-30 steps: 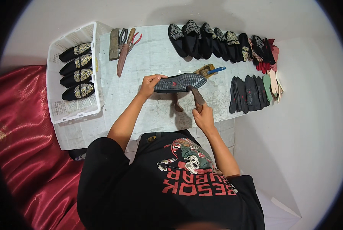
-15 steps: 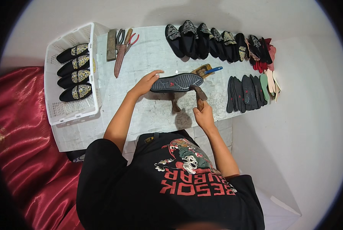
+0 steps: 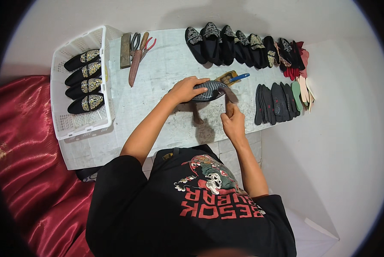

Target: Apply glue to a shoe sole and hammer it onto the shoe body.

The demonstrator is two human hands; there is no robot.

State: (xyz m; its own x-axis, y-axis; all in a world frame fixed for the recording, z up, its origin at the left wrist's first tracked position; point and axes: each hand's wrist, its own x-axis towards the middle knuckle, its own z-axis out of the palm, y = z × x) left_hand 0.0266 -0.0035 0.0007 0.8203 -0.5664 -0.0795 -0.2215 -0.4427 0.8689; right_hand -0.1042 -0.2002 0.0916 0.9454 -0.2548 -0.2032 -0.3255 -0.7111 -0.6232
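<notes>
A black shoe (image 3: 209, 91) lies sole up over the worktable, its ridged grey tread facing me. My left hand (image 3: 186, 90) wraps over its left end, fingers on the far side and thumb across the tread. The fist of my right hand (image 3: 234, 123) grips the wooden handle of a hammer (image 3: 230, 95). The hammer head is at the right end of the sole; I cannot tell whether it touches. Beneath the shoe a brown stand (image 3: 197, 115) partly shows; its top is hidden.
At left, a white plastic basket (image 3: 110, 92) holds several black shoes with gold decoration. A flat block (image 3: 125, 50), red-handled pliers (image 3: 149, 44) and a sheathed knife (image 3: 135, 66) lie nearby. Behind are a blue-handled brush (image 3: 240, 78) and decorated shoes (image 3: 211, 43); loose soles (image 3: 280, 103) lie right.
My left hand has slid rightward from the shoe's left end to cover more of the sole. The hammer and my right hand have shifted slightly right.
</notes>
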